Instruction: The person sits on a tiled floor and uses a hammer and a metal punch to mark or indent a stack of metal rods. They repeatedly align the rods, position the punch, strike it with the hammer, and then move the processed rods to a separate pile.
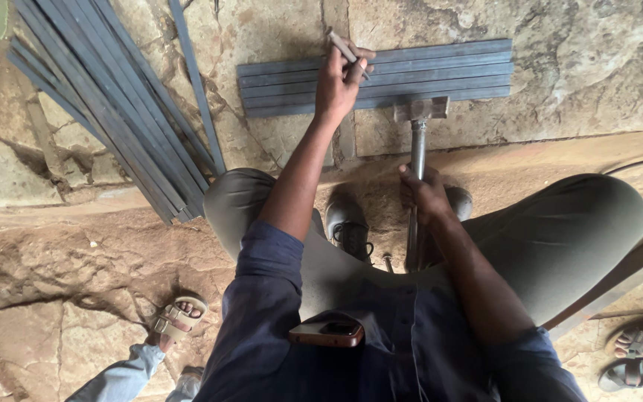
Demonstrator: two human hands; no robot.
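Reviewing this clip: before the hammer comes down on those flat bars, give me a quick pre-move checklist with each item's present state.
1. Left hand holds the short rod on the flat bars: ok.
2. Rod tip seated on an exact spot: cannot tell.
3. Right hand gripping the hammer handle: ok.
4. Hammer head resting at the bars' near edge, apart from the left hand: ok.
5. Bars lying flat, side by side on the stone floor: ok.
6. Bystanders' sandalled feet away from the bars: ok.
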